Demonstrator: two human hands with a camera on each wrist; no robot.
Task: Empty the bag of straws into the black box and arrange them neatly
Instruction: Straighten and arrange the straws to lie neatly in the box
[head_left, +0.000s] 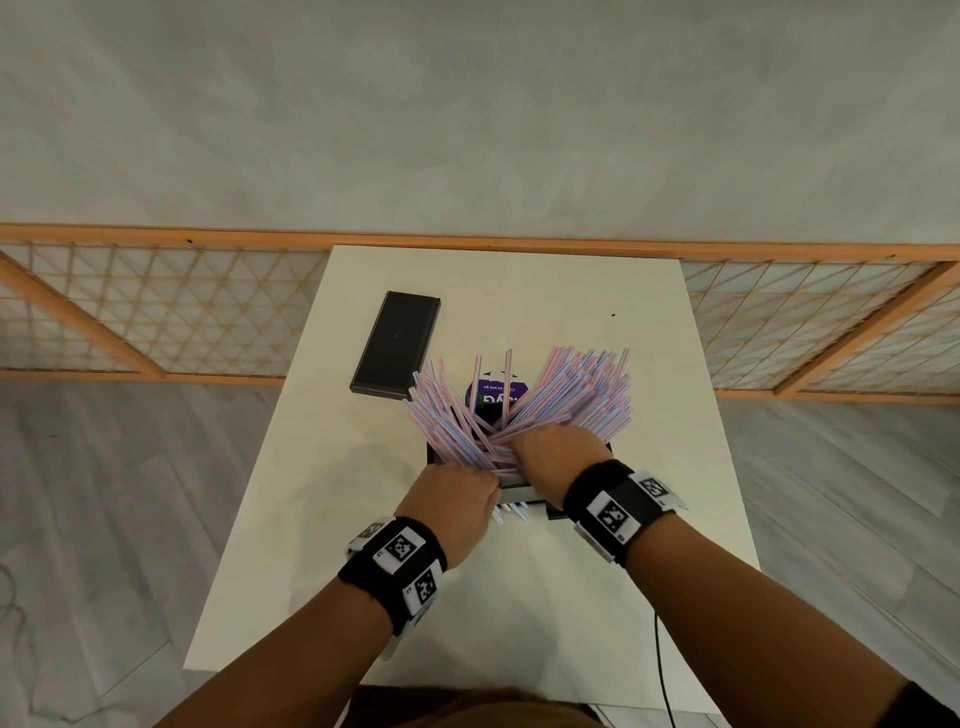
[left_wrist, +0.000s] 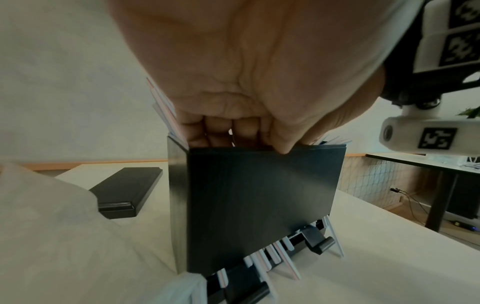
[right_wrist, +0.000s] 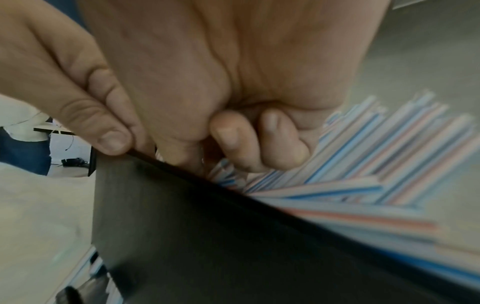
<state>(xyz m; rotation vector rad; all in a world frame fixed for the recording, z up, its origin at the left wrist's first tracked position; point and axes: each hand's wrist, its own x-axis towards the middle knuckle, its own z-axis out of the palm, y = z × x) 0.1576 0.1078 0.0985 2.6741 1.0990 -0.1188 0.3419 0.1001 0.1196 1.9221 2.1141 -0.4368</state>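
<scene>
The black box stands upright in the middle of the white table, and in the head view its rim barely shows. Pink, white and blue striped straws fan out of its top to the left and right. Several straw ends poke out at the box's foot. My left hand curls its fingers into the straws just inside the near wall. My right hand curls its fingers over the right fan of straws, thumb on the rim. A purple-labelled bag shows between the fans.
A flat black lid lies on the table at the back left of the box. A black cable hangs off the near right edge. A wooden lattice fence runs behind the table. Bare tabletop lies right of and in front of the box.
</scene>
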